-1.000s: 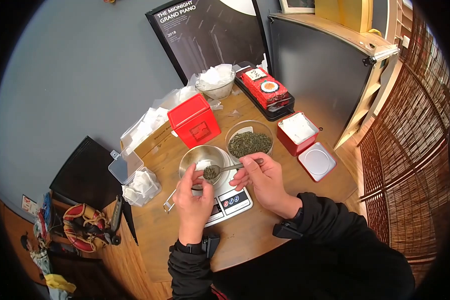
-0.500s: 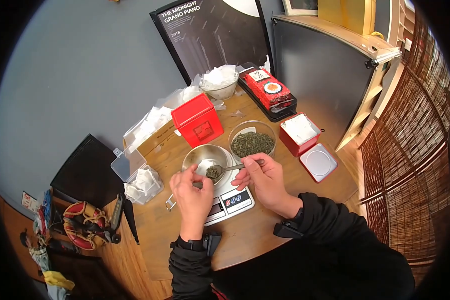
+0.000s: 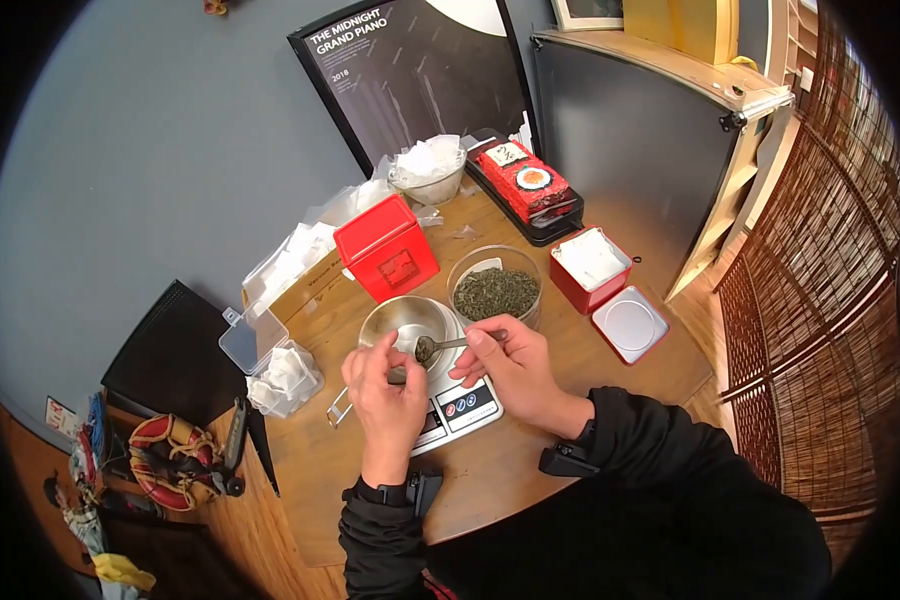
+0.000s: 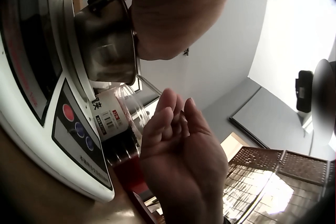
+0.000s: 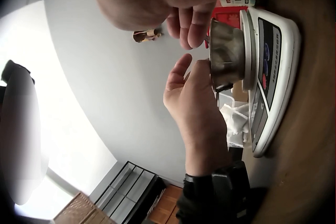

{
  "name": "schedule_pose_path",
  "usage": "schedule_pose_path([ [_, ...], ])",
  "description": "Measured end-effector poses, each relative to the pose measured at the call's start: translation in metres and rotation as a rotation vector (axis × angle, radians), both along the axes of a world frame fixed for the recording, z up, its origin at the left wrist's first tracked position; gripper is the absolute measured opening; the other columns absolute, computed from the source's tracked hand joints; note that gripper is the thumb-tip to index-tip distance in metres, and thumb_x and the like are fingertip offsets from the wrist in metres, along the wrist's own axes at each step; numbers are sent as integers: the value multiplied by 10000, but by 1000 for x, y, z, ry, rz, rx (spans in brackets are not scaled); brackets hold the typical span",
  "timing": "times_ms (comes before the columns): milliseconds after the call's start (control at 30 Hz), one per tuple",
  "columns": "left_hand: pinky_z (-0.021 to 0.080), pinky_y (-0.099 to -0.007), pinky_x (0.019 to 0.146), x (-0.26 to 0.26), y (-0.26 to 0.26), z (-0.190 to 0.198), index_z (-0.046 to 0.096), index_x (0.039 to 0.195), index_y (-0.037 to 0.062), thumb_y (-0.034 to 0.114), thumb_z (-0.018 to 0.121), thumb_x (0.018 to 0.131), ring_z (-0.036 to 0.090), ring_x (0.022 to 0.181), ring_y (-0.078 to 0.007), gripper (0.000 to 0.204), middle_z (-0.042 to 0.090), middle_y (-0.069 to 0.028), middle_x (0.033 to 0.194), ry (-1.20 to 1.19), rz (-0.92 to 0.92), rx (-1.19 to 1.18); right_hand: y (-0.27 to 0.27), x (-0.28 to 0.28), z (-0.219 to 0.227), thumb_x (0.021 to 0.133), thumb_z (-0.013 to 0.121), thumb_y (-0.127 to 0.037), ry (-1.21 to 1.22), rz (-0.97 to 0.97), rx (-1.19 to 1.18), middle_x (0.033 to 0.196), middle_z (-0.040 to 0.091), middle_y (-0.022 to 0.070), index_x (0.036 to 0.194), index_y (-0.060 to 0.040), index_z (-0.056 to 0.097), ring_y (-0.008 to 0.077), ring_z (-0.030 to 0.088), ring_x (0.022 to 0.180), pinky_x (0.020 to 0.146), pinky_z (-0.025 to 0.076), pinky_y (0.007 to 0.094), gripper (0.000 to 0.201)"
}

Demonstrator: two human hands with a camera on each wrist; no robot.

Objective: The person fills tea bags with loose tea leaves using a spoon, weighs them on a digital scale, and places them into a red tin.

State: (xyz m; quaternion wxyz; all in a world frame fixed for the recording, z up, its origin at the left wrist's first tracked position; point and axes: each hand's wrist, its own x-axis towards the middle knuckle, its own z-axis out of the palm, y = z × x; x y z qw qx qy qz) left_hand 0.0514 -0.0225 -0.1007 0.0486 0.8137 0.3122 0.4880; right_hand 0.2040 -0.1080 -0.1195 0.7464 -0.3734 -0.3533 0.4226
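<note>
A steel bowl (image 3: pixel 407 320) stands on a white kitchen scale (image 3: pixel 465 402). My right hand (image 3: pixel 508 366) pinches the handle of a small metal spoon (image 3: pixel 440 345), whose head, dark with tea leaves, hangs over the bowl's near side. My left hand (image 3: pixel 383 392) sits at the bowl's near rim with fingers and thumb curled, seemingly pinching a white paper bag (image 3: pixel 406 331) that lies in the bowl. The left wrist view shows the bowl (image 4: pixel 107 40), the scale (image 4: pixel 42 103) and the right hand (image 4: pixel 184 155). From the right wrist I see the left hand (image 5: pixel 194 98) against the bowl (image 5: pixel 226 53).
A glass bowl of loose tea leaves (image 3: pixel 495 291) stands behind the scale. Around it are a shut red tin (image 3: pixel 388 245), an open red tin (image 3: pixel 590 266) with its lid (image 3: pixel 630 323) beside it, a black tray of red packets (image 3: pixel 528 182), and a clear box of white bags (image 3: pixel 282 372).
The right hand has carried the spoon a little left, from above the left fingers to over the bowl. The left hand stays at the rim.
</note>
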Motion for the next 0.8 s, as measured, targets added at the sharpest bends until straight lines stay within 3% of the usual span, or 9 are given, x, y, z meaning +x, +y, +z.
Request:
schedule_pose_path([
  [300, 445, -445, 930, -1, 1, -2, 645, 1111, 24, -31, 685, 745, 614, 813, -298, 373, 653, -67, 747, -10, -39, 18, 0, -8, 1, 1030, 565, -131, -152, 3, 33, 893, 686, 101, 1167, 10, 549, 157, 706, 810, 655, 554, 263, 197],
  [567, 467, -408, 837, -3, -2, -3, 653, 1110, 29, -31, 694, 746, 600, 778, -283, 371, 657, -61, 762, -77, -7, -12, 1, -7, 2, 1016, 581, -108, -603, -239, 136, 835, 686, 69, 1154, 17, 567, 115, 680, 773, 666, 551, 258, 187],
  [800, 484, -398, 842, -4, -4, -8, 653, 1120, 21, -25, 699, 766, 616, 820, -285, 359, 681, -65, 785, -135, -14, -89, -5, -15, 9, 1012, 585, -112, -724, -295, 190, 837, 687, 87, 1141, 13, 585, 125, 678, 737, 654, 551, 272, 179],
])
